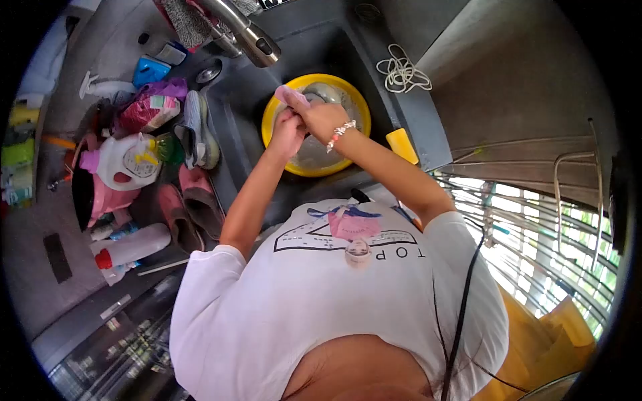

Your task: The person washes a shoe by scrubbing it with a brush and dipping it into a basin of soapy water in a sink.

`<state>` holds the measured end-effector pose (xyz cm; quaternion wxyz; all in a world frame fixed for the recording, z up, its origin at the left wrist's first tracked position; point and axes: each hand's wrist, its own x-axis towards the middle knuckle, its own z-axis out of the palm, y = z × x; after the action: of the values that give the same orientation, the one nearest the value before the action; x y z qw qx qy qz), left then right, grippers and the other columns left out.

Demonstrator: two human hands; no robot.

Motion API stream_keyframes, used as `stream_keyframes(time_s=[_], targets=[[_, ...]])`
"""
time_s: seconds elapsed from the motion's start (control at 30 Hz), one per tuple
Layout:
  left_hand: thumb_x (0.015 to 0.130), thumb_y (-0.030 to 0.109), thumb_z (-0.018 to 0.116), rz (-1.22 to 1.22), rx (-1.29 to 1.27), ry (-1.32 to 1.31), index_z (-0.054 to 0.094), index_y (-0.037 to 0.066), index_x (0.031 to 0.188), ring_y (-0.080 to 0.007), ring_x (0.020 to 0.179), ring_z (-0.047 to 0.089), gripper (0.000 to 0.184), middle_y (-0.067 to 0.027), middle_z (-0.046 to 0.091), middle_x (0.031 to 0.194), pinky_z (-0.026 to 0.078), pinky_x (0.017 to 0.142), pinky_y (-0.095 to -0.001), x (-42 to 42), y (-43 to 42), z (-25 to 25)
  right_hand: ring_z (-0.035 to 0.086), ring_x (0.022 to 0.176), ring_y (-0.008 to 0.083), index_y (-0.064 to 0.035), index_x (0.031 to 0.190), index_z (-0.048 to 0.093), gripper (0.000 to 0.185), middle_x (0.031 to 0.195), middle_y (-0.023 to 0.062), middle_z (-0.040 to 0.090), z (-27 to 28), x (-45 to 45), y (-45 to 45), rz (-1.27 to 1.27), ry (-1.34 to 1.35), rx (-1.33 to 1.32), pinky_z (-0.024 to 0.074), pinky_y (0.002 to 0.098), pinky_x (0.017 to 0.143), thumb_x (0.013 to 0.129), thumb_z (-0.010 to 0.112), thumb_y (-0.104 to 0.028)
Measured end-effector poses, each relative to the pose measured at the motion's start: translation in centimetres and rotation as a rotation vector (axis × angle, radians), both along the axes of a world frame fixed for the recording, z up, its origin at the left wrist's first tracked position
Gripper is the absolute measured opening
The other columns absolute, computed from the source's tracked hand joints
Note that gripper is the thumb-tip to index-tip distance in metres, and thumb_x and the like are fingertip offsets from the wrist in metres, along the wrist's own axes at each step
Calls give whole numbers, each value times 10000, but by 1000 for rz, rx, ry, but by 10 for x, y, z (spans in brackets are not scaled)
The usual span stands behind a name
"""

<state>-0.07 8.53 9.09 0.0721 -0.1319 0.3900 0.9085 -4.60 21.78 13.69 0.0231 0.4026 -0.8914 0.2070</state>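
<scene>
A yellow basin [365,115] with cloudy water stands in the dark grey sink [234,100]. Over its left part my two hands meet, fingers bent and close together. My right hand [324,119], with a beaded bracelet at the wrist, is closed on a small pink cloth [291,95], whose end sticks up past the fingers. Just left of it and touching it, my left hand [288,132] is closed too; the lower edge of the cloth and whatever lies between the fingers are hidden.
A metal faucet [259,47] hangs over the sink's back edge. A white cord [401,72] and a yellow block [402,146] lie on the right rim. To the left are grey shoes [208,130], pink-grey shoes [199,200], a white jug [134,160] and several bottles.
</scene>
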Motion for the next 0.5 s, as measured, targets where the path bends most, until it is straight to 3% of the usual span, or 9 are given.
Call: stream_keyframes(time_s=[0.03, 0.1, 0.17, 0.2, 0.3, 0.37, 0.4, 0.5], targets=[[840, -24, 432, 27, -3, 26, 548, -25, 1086, -256, 1019, 564, 272, -140, 578, 1101, 457, 880, -366, -5, -6, 3, 622, 596, 325, -263, 1402, 206, 612, 726, 162, 633, 5, 0, 5, -19, -4, -20, 492, 437, 506, 852, 442, -137], [826, -30, 446, 14, -52, 21, 552, -35, 1071, -254, 1013, 565, 268, -144, 572, 1113, 457, 880, -376, 0, -15, 3, 631, 624, 316, -269, 1374, 246, 555, 767, 170, 640, 5, 15, 37, 11, -233, 182, 499, 429, 524, 863, 431, -157], [820, -32, 456, 168, -31, -54, 553, -31, 1070, -254, 1026, 558, 269, -141, 573, 1113, 453, 886, -394, -1, -1, 12, 637, 649, 318, -283, 1358, 265, 524, 772, 163, 638, -1, 15, 47, 26, -199, 198, 504, 423, 538, 871, 424, -173], [805, -51, 456, 141, -53, -36, 550, -20, 1065, -265, 1058, 544, 278, -145, 569, 1118, 442, 907, -424, 1, 0, -6, 638, 652, 321, -283, 1363, 258, 528, 770, 159, 636, -1, 12, 41, 37, -190, 167, 503, 425, 537, 873, 423, -177], [792, -68, 448, 108, -16, 5, 549, -7, 1048, -272, 1077, 534, 282, -144, 568, 1113, 432, 923, -442, -5, 0, 4, 640, 661, 326, -266, 1368, 257, 513, 767, 147, 632, 3, 3, 16, -3, -146, 30, 500, 429, 534, 884, 406, -186], [777, -58, 429, 105, -40, -2, 503, -10, 1132, -240, 1055, 546, 366, -131, 570, 1093, 446, 919, -409, -10, -4, 10, 640, 666, 327, -279, 1361, 270, 494, 772, 148, 631, -6, 0, 12, -77, -87, -19, 498, 431, 536, 891, 394, -193], [773, -63, 428, 143, -39, -27, 502, -19, 1132, -245, 1060, 543, 369, -135, 569, 1095, 439, 928, -419, -9, -7, 6, 639, 672, 335, -286, 1361, 279, 498, 781, 149, 633, 7, 8, 25, -39, -219, 60, 501, 438, 553, 887, 394, -188], [763, -78, 443, 175, -15, -94, 519, -12, 1118, -253, 1074, 538, 368, -125, 571, 1104, 419, 949, -441, 0, 6, 16, 638, 676, 336, -260, 1355, 299, 497, 790, 145, 636, -1, 19, 61, -18, -188, 217, 501, 437, 556, 876, 409, -187]])
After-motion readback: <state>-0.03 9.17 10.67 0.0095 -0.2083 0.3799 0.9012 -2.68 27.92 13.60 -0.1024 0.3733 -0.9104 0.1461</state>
